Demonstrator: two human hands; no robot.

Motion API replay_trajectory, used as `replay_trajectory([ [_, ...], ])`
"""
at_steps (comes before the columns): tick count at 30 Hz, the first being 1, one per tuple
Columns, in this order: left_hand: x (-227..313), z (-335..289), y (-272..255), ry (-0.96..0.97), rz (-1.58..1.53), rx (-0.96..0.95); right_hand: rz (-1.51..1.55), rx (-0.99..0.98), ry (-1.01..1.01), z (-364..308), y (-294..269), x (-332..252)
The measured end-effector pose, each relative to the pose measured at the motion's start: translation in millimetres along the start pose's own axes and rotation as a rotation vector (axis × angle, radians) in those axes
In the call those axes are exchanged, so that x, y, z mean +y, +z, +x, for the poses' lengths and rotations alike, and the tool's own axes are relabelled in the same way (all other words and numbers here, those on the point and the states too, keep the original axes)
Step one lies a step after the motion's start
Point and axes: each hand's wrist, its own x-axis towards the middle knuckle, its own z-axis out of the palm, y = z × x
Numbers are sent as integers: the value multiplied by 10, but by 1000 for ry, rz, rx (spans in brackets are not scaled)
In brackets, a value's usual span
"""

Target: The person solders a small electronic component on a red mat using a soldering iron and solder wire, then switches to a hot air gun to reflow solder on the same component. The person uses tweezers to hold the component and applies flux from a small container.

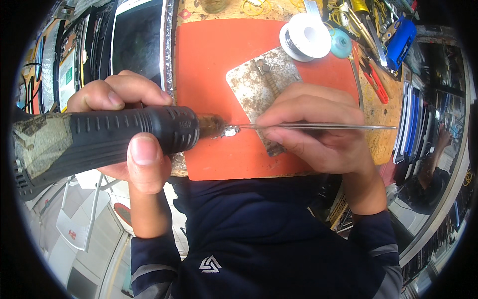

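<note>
My left hand (144,154) is wrapped round the black handle of a hot air gun (104,132), whose brownish metal nozzle (210,125) points right. In my right hand (313,127) a pair of thin metal tweezers (343,126) is pinched, lying nearly level with the tips to the left. Those tips meet a small shiny metal part (230,130) right at the nozzle's mouth, above an orange mat (209,65). Whether the tips grip the part or only touch it, I cannot tell. Partly under my right hand lies a stained, whitish flat plate (249,84) with a small clamp on it.
A white spool of wire (303,37) stands at the mat's far right beside a round teal container (340,44). Red-handled pliers (374,82) and a blue tool (400,44) lie further right. Phone screens and panels (138,45) crowd the left side.
</note>
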Motion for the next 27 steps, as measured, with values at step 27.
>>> replay_trajectory([
  [27, 173, -106, -33, -94, 28, 69, -55, 24, 2, -6, -4, -27],
])
